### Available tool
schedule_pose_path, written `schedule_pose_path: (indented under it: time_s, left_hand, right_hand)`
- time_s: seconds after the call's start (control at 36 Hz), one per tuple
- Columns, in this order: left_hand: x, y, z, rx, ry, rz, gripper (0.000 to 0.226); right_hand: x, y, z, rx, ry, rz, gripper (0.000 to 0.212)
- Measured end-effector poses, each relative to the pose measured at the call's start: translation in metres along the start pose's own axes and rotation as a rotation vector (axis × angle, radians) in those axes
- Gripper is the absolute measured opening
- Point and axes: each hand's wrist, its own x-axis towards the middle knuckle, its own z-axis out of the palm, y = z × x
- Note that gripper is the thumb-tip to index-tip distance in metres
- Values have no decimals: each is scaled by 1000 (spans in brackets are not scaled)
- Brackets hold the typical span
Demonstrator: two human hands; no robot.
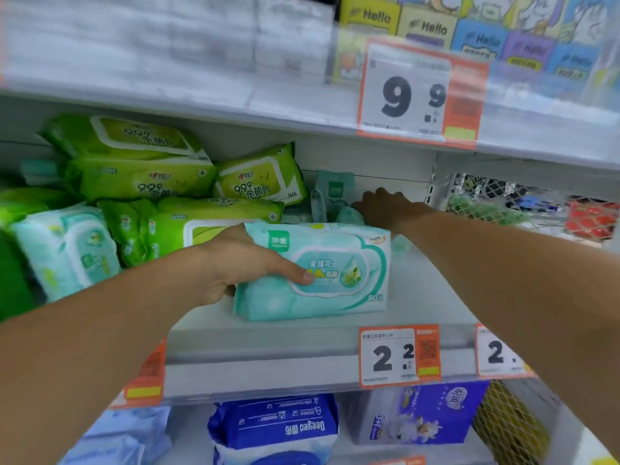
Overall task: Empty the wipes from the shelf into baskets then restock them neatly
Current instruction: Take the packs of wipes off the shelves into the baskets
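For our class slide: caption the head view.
Left hand grips a teal wipes pack on the shelf; right hand reaches behind.

Lime-green wipe packs (141,182) — five; price tags (419,92) — four visible.

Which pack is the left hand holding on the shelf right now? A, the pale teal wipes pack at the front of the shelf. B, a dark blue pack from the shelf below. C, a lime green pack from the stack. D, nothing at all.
A: the left hand grips the pale teal wipes pack at its left end, thumb across its front, while the right hand reaches to small teal packs at the back.
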Motion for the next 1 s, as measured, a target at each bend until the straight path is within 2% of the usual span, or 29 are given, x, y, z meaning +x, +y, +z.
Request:
schedule_pose_path:
  time_s: [0.08,0.19,0.28,0.36,0.44,0.56,0.61,0.69,0.72,0.81,0.86,0.92,1.0]
  left_hand:
    - [-11,1,-9,-51,6,1,84]
    - [-32,3,-20,-133,121,42,76]
    - [-55,10,-31,-167,231,86,72]
    - [-82,17,-52,-160,300,138,75]
    - [-118,20,-77,-161,318,166,75]
    - [-174,15,-103,-196,352,222,70]
    - [-202,10,-116,-230,357,237,80]
    - [-241,-3,-132,-301,358,222,99]
    - [-253,-8,-135,-321,350,218,102]
    - [-284,-23,-135,-345,318,194,113]
    - [-301,-35,-133,-320,309,173,110]
    - [-313,-48,-128,-295,325,139,112]
    - [-327,-68,-121,-285,337,79,109]
  right_hand:
    - [-17,0,-2,76,18,30,76]
    - [-69,3,-12,182,62,108,83]
    - [-111,6,-26,333,281,106,87]
    - [-155,-3,-46,477,459,22,83]
    - [-198,-23,-63,487,520,-37,71]
    - [-256,-56,-87,519,666,-188,70]
    - [-280,-75,-103,570,679,-297,69]
    - [-305,-96,-120,716,562,-385,75]
    - [-314,-103,-126,785,460,-387,74]
    - [-338,-131,-131,1029,30,-449,44]
    - [-348,-148,-123,1109,-184,-486,37]
    - [-357,-159,-109,1143,-315,-481,33]
    - [-365,-166,-94,1087,-393,-433,31]
